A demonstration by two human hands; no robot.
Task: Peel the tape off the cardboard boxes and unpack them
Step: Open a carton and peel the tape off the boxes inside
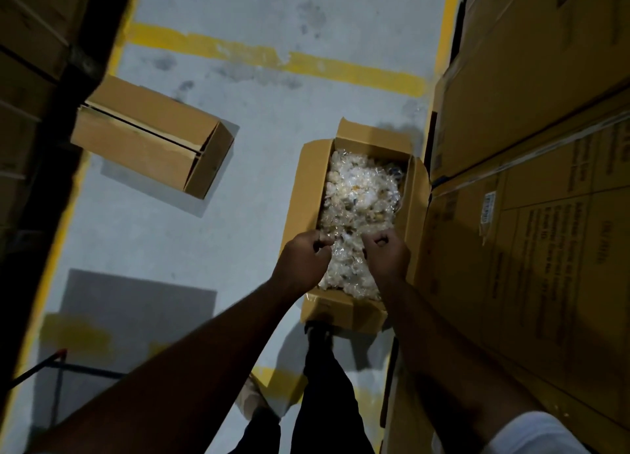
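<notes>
- Open cardboard box (354,312) on the floor, flaps spread, full of clear-wrapped small packets (361,194)
- Your left hand (301,257) and right hand (388,252) curl fingers onto the packets
- Second cardboard box (150,136) lies well apart, closed

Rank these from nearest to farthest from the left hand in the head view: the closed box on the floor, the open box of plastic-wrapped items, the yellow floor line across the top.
From the left hand:
1. Open box, right under the hand.
2. Closed box, up and left on the floor.
3. Yellow floor line, farthest, beyond both boxes.
</notes>
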